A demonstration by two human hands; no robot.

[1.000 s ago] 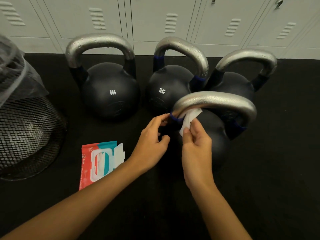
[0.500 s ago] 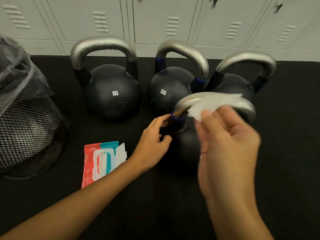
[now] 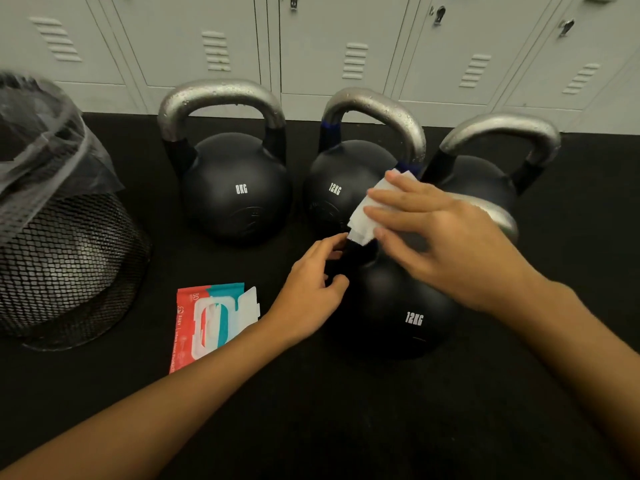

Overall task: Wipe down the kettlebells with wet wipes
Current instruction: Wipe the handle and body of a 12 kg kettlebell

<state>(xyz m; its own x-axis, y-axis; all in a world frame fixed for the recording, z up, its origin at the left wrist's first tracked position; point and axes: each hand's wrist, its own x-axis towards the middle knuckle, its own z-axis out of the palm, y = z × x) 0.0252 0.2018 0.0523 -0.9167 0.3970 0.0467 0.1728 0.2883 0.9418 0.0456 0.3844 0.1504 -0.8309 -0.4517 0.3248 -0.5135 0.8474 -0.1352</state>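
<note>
1. Black iron, matte and round: the near kettlebell (image 3: pixel 398 306) marked 12KG sits on the dark floor mat (image 3: pixel 346 427), nearest of four and so the easiest to reach; I judge it the one being worked on.
2. Its silver handle (image 3: pixel 498 216) is mostly hidden under my right hand (image 3: pixel 446 237), which lies over the left end of the handle with fingers extended, pressing a white wet wipe (image 3: pixel 374 206) beneath them, a flat hold that spreads the cloth over the metal.
3. My left hand (image 3: pixel 311 289) sits at the left shoulder of the bell with fingers and thumb loosely curved toward the handle's base. It looks placed to steady the bell, though I cannot tell whether it actually grips anything.
4. Behind stand three more: the 8KG kettlebell (image 3: pixel 239 188) far left, a second 12KG kettlebell (image 3: pixel 346 181) in the middle, and an unmarked kettlebell (image 3: pixel 485 168) far right. Droplets show on their handles.
5. Left of my forearm lies the wipes pack (image 3: pixel 211 320), lid flipped open, kept near for the next sheet.
6. Further left, a mesh bin (image 3: pixel 65 258) with a plastic liner waits, presumably for spent wipes.
7. Grey lockers (image 3: pixel 346 46) line the far wall.
</note>
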